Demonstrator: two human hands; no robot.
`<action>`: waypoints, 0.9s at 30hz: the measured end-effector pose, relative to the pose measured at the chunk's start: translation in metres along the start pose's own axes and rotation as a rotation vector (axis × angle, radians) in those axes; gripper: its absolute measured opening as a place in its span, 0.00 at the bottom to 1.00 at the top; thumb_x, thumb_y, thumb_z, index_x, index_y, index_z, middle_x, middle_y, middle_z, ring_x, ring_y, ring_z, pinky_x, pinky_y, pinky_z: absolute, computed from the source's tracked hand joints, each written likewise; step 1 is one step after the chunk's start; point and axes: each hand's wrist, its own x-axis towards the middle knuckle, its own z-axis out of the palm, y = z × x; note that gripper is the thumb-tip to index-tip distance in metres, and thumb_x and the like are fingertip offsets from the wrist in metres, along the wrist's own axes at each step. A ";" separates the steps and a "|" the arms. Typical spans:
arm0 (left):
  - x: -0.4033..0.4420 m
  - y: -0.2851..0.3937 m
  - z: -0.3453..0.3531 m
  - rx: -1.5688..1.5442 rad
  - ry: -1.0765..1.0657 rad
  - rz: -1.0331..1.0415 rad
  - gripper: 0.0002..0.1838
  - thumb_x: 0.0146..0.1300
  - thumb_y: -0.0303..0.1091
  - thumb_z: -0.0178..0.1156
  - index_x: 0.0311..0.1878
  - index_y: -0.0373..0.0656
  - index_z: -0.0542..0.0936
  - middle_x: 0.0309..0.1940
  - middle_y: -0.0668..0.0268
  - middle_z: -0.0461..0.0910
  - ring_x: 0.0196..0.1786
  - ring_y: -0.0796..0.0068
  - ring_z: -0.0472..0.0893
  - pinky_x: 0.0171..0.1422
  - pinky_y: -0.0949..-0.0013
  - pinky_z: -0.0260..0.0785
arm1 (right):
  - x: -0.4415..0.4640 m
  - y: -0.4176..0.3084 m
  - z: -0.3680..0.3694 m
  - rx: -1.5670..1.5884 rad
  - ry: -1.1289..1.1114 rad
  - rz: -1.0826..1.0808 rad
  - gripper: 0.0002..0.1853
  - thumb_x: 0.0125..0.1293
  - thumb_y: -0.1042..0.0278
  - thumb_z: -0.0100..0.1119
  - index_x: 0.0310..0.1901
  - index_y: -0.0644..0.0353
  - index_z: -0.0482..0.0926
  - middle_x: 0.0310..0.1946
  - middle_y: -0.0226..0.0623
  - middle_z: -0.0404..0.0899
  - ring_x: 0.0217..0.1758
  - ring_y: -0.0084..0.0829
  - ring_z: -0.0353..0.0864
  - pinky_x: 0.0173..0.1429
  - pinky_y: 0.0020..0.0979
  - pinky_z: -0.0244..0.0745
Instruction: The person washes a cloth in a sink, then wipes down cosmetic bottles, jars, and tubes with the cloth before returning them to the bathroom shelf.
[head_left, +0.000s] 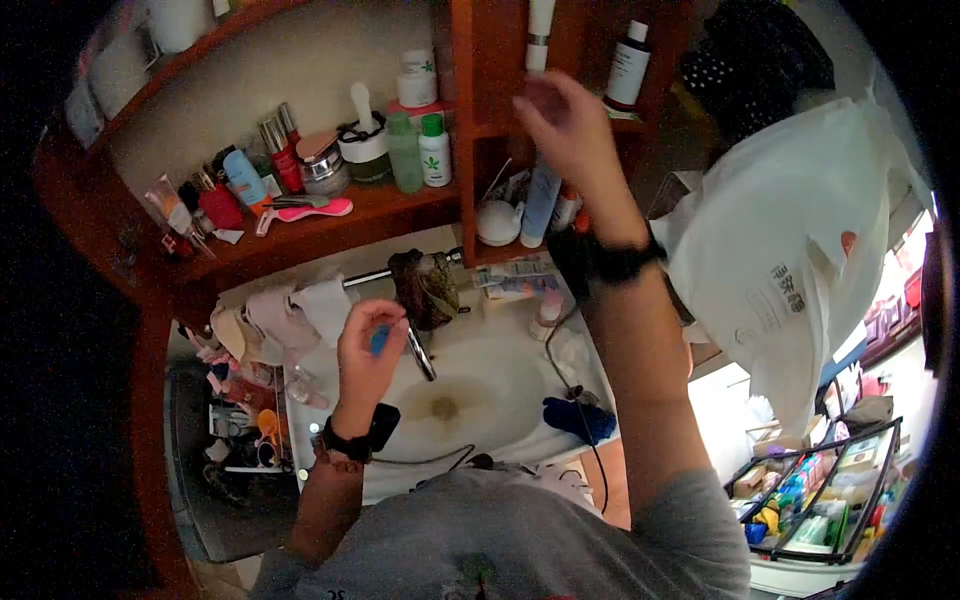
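Over the left side of the white sink, my left hand is curled, thumb and fingers closed around a small blue thing that is mostly hidden. The chrome faucet stands just right of it. My right hand is raised in front of the wooden shelf, slightly blurred, with thumb and fingers apart and nothing visible between them. Just above its fingertips stands a white tube with a silver band. To its right is a white bottle with a black cap.
Jars and bottles line the left shelf. Pale cloths lie left of the faucet. A dark cable and a dark blue cloth are at the sink's right. A large white bag hangs at the right.
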 end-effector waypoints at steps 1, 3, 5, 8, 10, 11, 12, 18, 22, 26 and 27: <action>0.003 0.007 0.002 0.006 0.015 0.024 0.10 0.61 0.22 0.61 0.45 0.39 0.73 0.40 0.67 0.76 0.46 0.75 0.76 0.56 0.70 0.68 | 0.019 0.010 0.014 -0.064 0.031 -0.042 0.19 0.58 0.62 0.64 0.48 0.65 0.77 0.42 0.53 0.81 0.47 0.50 0.81 0.52 0.41 0.76; -0.002 0.010 0.000 -0.026 0.051 0.004 0.09 0.62 0.22 0.60 0.45 0.38 0.74 0.41 0.66 0.76 0.45 0.76 0.76 0.55 0.71 0.68 | 0.042 0.003 0.026 -0.226 -0.129 0.005 0.22 0.60 0.63 0.64 0.53 0.66 0.76 0.44 0.47 0.82 0.46 0.39 0.83 0.52 0.36 0.78; -0.002 0.004 -0.001 -0.050 0.071 0.037 0.09 0.62 0.21 0.60 0.45 0.37 0.73 0.41 0.65 0.76 0.45 0.76 0.76 0.54 0.71 0.68 | 0.061 0.013 0.042 -0.229 -0.223 0.052 0.22 0.59 0.63 0.64 0.53 0.67 0.76 0.43 0.47 0.83 0.46 0.39 0.83 0.52 0.35 0.77; -0.012 -0.004 0.000 -0.084 0.060 -0.047 0.09 0.61 0.21 0.60 0.45 0.37 0.73 0.40 0.66 0.76 0.45 0.76 0.76 0.54 0.71 0.68 | 0.074 0.035 0.063 -0.195 -0.323 0.048 0.21 0.59 0.65 0.63 0.53 0.67 0.76 0.44 0.48 0.83 0.46 0.38 0.83 0.52 0.35 0.76; -0.015 -0.011 0.000 -0.072 0.075 -0.025 0.09 0.61 0.21 0.59 0.45 0.37 0.73 0.40 0.66 0.76 0.45 0.76 0.76 0.53 0.72 0.68 | 0.081 0.046 0.071 -0.153 -0.352 0.037 0.21 0.56 0.64 0.63 0.50 0.67 0.77 0.44 0.51 0.82 0.47 0.43 0.82 0.52 0.38 0.76; -0.017 -0.012 -0.001 -0.066 0.083 -0.016 0.09 0.61 0.21 0.59 0.45 0.38 0.73 0.40 0.66 0.76 0.45 0.76 0.76 0.53 0.72 0.68 | 0.084 0.051 0.073 -0.127 -0.359 0.042 0.22 0.54 0.62 0.63 0.47 0.68 0.78 0.43 0.55 0.81 0.47 0.49 0.81 0.52 0.42 0.76; -0.018 -0.013 -0.002 -0.069 0.083 -0.021 0.09 0.61 0.21 0.59 0.45 0.38 0.73 0.40 0.66 0.76 0.45 0.76 0.76 0.53 0.72 0.68 | 0.087 0.057 0.074 -0.099 -0.366 0.047 0.22 0.51 0.61 0.63 0.45 0.69 0.79 0.41 0.59 0.80 0.47 0.55 0.80 0.53 0.45 0.76; -0.021 -0.015 -0.003 -0.037 0.075 -0.051 0.11 0.61 0.21 0.60 0.46 0.39 0.73 0.39 0.67 0.76 0.45 0.76 0.77 0.54 0.72 0.69 | 0.076 0.034 0.061 0.131 -0.394 0.233 0.17 0.57 0.72 0.60 0.49 0.64 0.79 0.39 0.40 0.82 0.41 0.28 0.78 0.47 0.29 0.74; -0.023 -0.016 0.001 -0.048 0.068 -0.055 0.11 0.61 0.21 0.60 0.45 0.39 0.73 0.39 0.67 0.76 0.45 0.77 0.77 0.54 0.72 0.68 | 0.072 0.021 0.052 0.086 -0.388 0.150 0.16 0.56 0.68 0.62 0.47 0.62 0.80 0.37 0.41 0.83 0.38 0.29 0.80 0.44 0.30 0.76; -0.026 -0.016 -0.001 -0.023 0.043 -0.053 0.11 0.61 0.21 0.60 0.45 0.40 0.73 0.40 0.67 0.76 0.46 0.77 0.76 0.55 0.72 0.68 | 0.070 0.024 0.049 0.037 -0.233 0.108 0.17 0.55 0.62 0.68 0.44 0.62 0.81 0.36 0.43 0.84 0.39 0.34 0.84 0.44 0.34 0.78; -0.026 -0.015 -0.001 -0.020 0.047 -0.039 0.10 0.62 0.22 0.60 0.45 0.39 0.73 0.40 0.67 0.76 0.45 0.77 0.76 0.54 0.72 0.69 | 0.067 0.022 0.046 0.018 -0.171 0.124 0.17 0.55 0.62 0.69 0.43 0.62 0.81 0.36 0.43 0.84 0.39 0.34 0.84 0.44 0.34 0.78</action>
